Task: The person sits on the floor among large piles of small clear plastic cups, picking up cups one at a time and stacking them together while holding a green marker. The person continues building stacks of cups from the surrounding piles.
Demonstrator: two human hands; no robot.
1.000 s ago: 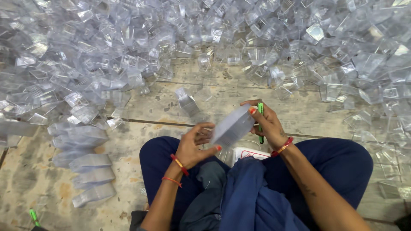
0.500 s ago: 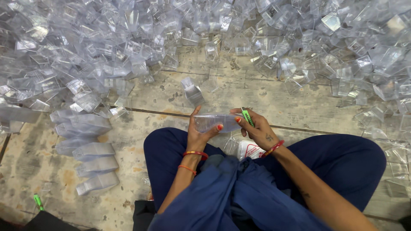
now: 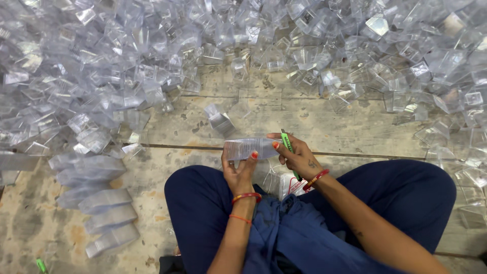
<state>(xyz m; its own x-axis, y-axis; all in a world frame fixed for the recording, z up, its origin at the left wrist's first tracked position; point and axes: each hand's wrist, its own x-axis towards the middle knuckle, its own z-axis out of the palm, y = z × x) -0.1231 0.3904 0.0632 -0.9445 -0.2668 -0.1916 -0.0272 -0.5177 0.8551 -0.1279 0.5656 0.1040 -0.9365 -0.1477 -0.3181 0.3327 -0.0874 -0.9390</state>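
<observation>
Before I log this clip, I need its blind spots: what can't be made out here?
- Green tool, head view: its lower end is hidden by the right hand.
- Packet on the lap: mostly hidden by that wrist.
- Clear plastic stack: piece count blurred.
- Clear plastic pile: cut off by the frame edges.

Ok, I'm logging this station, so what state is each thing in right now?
Left hand: closed on one end of the stack of clear plastic pieces, held level above the lap.
Right hand: touching the stack's other end, green tool held in its fingers.
Loose clear pieces: heaped on the floor, unsorted.
Finished stacks: lying in a row on the floor.
Small green tool: lying on the floor.
</observation>
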